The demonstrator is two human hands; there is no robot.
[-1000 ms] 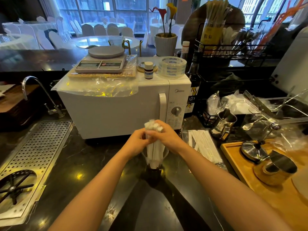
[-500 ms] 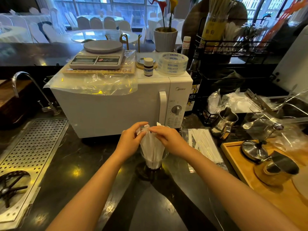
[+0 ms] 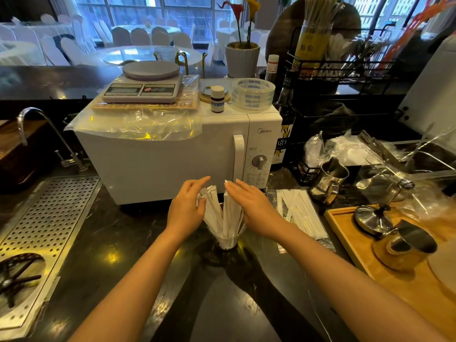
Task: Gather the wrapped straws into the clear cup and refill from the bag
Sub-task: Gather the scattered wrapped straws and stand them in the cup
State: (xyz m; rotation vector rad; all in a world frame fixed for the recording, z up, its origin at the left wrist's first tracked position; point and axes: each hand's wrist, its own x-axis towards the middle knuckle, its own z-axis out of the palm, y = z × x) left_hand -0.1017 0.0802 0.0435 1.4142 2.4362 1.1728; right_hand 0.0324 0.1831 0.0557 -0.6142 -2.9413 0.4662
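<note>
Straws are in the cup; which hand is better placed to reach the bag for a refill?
Right, most likely. The right hand flanks the clear plastic cup on the side where the flat clear bag of white wrapped straws lies; the left hand would have to cross over.

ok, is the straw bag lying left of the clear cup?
No, the bag with wrapped straws lies flat on the counter to the right of the clear cup, beyond the right hand.

I have a single head-worn wide-angle view, looking forward and down from close above the dark counter; it faces the white microwave nearby, with dining-room windows far behind.
</note>
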